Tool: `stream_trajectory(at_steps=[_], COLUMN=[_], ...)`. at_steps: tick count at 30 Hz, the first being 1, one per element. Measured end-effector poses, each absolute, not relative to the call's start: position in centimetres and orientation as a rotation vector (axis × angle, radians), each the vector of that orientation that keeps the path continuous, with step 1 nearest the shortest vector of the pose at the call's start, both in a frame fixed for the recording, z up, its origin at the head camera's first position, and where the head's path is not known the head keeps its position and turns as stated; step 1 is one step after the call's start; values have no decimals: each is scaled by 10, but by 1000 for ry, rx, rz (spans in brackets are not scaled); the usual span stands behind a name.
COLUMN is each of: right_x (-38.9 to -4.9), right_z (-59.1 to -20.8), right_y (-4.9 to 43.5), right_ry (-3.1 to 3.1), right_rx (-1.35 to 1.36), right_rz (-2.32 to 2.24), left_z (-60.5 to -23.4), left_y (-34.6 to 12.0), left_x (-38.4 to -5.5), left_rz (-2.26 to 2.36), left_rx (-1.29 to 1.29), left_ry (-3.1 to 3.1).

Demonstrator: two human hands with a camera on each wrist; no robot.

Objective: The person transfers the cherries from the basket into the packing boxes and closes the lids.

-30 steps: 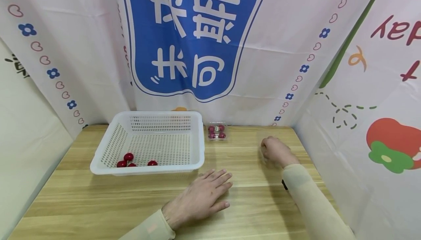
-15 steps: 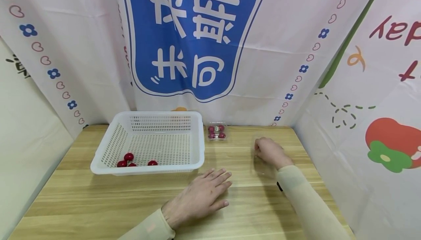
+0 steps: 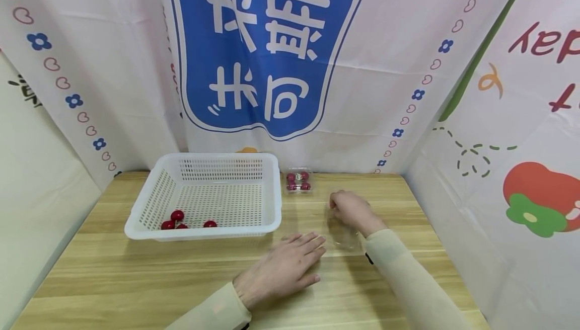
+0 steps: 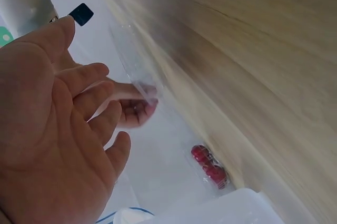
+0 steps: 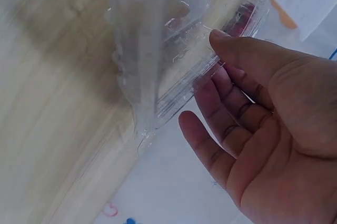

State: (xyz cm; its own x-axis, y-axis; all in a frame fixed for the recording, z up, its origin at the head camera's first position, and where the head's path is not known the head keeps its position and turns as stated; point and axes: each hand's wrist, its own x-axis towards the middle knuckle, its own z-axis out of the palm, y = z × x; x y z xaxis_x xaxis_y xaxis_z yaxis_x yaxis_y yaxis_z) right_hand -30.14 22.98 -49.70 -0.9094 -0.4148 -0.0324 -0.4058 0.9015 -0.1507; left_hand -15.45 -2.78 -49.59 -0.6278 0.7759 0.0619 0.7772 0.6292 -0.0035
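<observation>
My right hand (image 3: pixel 355 212) pinches the edge of a clear plastic clamshell box (image 5: pixel 158 71) between thumb and fingers, as the right wrist view shows. In the head view the box is faint and partly covered by that hand, to the right of centre. My left hand (image 3: pixel 285 269), palm down with fingers extended, is low over the table in front of the basket, holding nothing. The left wrist view shows its palm and loosely bent fingers (image 4: pixel 108 121). A small clear box of round red fruits (image 3: pixel 299 180) stands at the table's back edge, beyond both hands.
Left of the hands stands a white perforated plastic basket (image 3: pixel 275 189) with several round red fruits (image 3: pixel 177 215) near its front wall. The wooden table (image 3: pixel 104 269) ends at a printed cloth (image 3: pixel 349 113) behind and a cloth wall on each side.
My right hand has moved left across the table with the clear box, toward the middle. The left hand has shifted slightly right. The basket and fruit box have stayed put.
</observation>
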Motion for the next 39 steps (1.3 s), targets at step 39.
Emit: stream_trajectory(at_steps=[39], right_x=[-262], right_z=[-505], right_y=[244], right_ry=[2756], right_rx=[-782], right_rz=[-568], left_z=[-503], left_y=[-47], left_x=[-159], left_rz=[17], left_rx=[-1263], left_ry=[-2875])
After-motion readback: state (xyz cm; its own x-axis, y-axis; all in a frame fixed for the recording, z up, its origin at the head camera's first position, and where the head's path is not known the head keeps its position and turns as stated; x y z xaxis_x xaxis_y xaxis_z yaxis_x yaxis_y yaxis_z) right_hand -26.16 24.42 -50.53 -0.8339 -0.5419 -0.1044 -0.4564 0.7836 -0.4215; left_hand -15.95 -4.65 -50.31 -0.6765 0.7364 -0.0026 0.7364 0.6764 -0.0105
